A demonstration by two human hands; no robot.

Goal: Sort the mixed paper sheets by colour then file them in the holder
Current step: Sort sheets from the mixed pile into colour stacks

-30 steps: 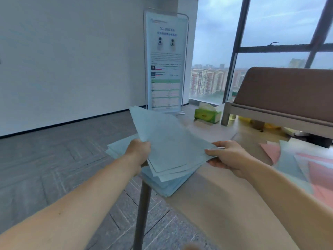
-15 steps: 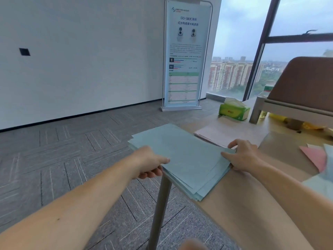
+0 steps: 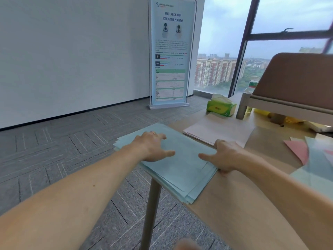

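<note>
Right, status: blue stack (image 3: 183, 170) lies flat on the near-left corner of the table (image 3: 243, 204), directly above the table leg (image 3: 151, 213). Its left part overhangs the table edge, out over the carpet. The sheets are not flush; lower edges step out at the near corner and along the left side.

Left hand (image 3: 153, 147): palm down on top of the stack, left half. Fingers (image 3: 158, 136) are straight and spread, thumb pointing right, nothing pinched. It just presses on the top sheet. There is a ring (image 3: 153, 132) on 1 finger.

Right hand (image 3: 227, 156): at the stack's right edge. The thumb (image 3: 205, 156) lies on the top sheet, pointing left toward the left thumb, with a gap between the 2. The other fingers curl down round the edge of the stack. Whether they reach under the sheets, I cannot tell; the hand hides it.

Other paper: a pale pink stack (image 3: 216, 130) lies just beyond the blue one, close to it at the right hand, square-ish and flat. Loose mixed sheets (image 3: 299, 152), pink and blue overlapping, are at the right edge of view, well apart from the blue stack.

Rest: a green tissue pack (image 3: 220, 108) sits behind the pale pink stack, beside the leg of a desk riser (image 3: 288, 109). A roll-up banner (image 3: 170, 51) stands on the floor by the window.
</note>
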